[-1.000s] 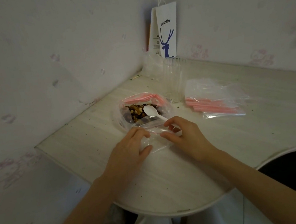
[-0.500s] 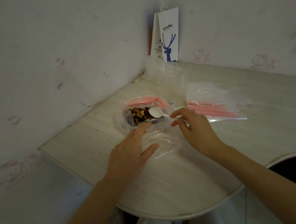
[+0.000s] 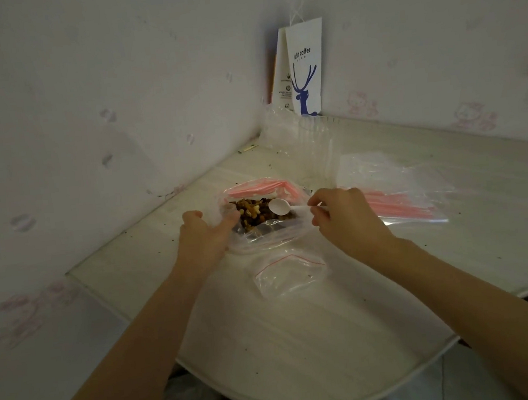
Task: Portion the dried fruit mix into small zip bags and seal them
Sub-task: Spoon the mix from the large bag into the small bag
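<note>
The brown-and-tan dried fruit mix [image 3: 252, 213] lay heaped inside a large clear plastic bag [image 3: 269, 234] with a pink zip strip, open-mouthed on the pale rounded surface [image 3: 302, 341], toward the wall corner; the pieces looked loose, light and uneven, likely to roll off a shallow scoop, so small level loads seemed wise; the film looked thin, limp and slippery, apt to sag shut unless held by its rim. Just in front of it a small clear zip bag [image 3: 291, 274] with a red zip line lay flat and empty, touched by neither hand; it would probably weigh next to nothing and slide about, and would best be taken by one lip just below the zip so the mouth gapes. The left hand [image 3: 206, 234] had thumb and fingers curled on the left lip of the large bag, holding the mouth apart; the right hand [image 3: 341, 215] pinched the handle of a white plastic spoon [image 3: 279, 206], whose empty bowl was over the mix, touching or not I could not tell. To the right lay a stack of clear zip bags [image 3: 395, 200] with pink strips; in the corner stood a white paper bag [image 3: 303, 70] printed with a blue deer.
</note>
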